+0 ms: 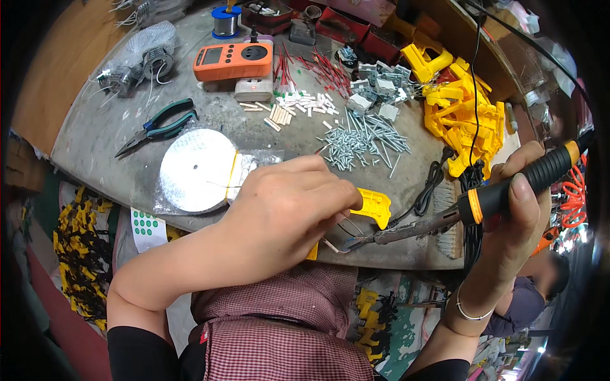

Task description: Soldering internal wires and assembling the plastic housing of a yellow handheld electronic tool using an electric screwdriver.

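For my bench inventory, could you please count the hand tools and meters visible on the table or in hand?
Soldering iron: 1
Pliers: 1
Orange meter: 1
Solder spool: 1
Total: 4

The left hand (pixel 289 203) is closed over a small yellow plastic part (pixel 373 206) at the near edge of the grey workbench (pixel 95 136). The right hand (pixel 518 209) grips a soldering iron (pixel 470 206) with a black and orange handle; its tip is just beside the thin wires under the left fingers. Farther away lie a pile of screws (pixel 359 140), green-handled pliers (pixel 159 127), an orange multimeter (pixel 233 60) and a heap of yellow housings (pixel 460 108) to the right.
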The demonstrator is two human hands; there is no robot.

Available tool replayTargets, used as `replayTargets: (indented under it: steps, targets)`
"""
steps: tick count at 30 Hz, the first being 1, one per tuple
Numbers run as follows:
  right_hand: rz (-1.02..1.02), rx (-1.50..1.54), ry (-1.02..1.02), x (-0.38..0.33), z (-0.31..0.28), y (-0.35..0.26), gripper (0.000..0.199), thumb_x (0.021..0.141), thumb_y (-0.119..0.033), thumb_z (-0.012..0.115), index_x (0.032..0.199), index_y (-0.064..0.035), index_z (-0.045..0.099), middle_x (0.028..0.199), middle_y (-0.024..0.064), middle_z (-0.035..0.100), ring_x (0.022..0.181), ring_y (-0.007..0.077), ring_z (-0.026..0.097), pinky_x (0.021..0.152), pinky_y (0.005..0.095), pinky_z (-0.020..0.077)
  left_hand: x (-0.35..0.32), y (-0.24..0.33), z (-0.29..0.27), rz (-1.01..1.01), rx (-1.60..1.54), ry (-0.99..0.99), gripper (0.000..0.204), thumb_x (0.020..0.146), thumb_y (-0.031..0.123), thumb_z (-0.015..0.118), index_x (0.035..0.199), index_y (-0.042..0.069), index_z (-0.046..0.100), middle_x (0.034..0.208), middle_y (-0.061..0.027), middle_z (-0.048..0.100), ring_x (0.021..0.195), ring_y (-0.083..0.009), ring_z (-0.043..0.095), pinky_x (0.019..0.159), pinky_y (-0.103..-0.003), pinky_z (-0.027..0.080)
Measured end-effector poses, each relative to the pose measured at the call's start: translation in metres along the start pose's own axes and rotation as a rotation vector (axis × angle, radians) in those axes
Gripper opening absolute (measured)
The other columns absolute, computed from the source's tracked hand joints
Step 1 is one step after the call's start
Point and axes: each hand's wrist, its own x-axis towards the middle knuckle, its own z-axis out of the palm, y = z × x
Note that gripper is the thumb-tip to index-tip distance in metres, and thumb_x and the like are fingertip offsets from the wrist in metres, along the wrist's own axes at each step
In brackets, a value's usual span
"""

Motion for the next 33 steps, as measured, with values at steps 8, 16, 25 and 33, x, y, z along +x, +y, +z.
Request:
replayTargets:
  steps: [8,16,25,33]
  targets:
    - [-0.030,-0.006,-0.055,-0.002,0.004,0.004,0.043,0.078,-0.043,0.066,0.091,-0.0035,0.056,0.071,-0.0011,0.047,0.051,0.0031,0.040,0.045,0.0173,0.0290,-0.005,-0.001,0.004,0.004,-0.016,0.023,0.016,0.076,0.001,0.075,0.089,0.002,0.067,0.077,-0.0100,0.064,0.072,-0.0279,0.062,0.065,-0.037,0.051]
    - [-0.052,0.021,-0.053,0.002,-0.001,0.010,0.043,0.078,-0.042,0.066,0.089,-0.0024,0.055,0.072,-0.0007,0.045,0.052,0.0031,0.040,0.046,0.0174,0.0280,-0.002,-0.004,0.011,0.025,0.007,0.035,0.017,0.074,0.001,0.076,0.088,0.003,0.067,0.076,-0.0091,0.064,0.070,-0.0278,0.061,0.061,-0.037,0.051]
    - [-0.021,0.010,-0.053,0.000,-0.003,0.004,0.043,0.078,-0.044,0.067,0.087,-0.0035,0.054,0.070,-0.0016,0.046,0.051,0.0031,0.039,0.045,0.0177,0.0273,-0.001,-0.001,0.011,0.010,0.029,0.000,0.018,0.073,0.002,0.076,0.088,0.004,0.067,0.074,-0.0083,0.063,0.068,-0.0273,0.059,0.060,-0.037,0.050]
    - [-0.024,0.020,-0.032,-0.002,-0.001,0.003,0.042,0.078,-0.042,0.068,0.091,-0.0031,0.056,0.070,-0.0017,0.047,0.052,0.0031,0.040,0.045,0.0177,0.0280,-0.002,-0.002,0.013,0.029,0.024,0.013,0.018,0.074,0.002,0.076,0.089,0.004,0.067,0.075,-0.0079,0.064,0.069,-0.0272,0.060,0.062,-0.037,0.051]
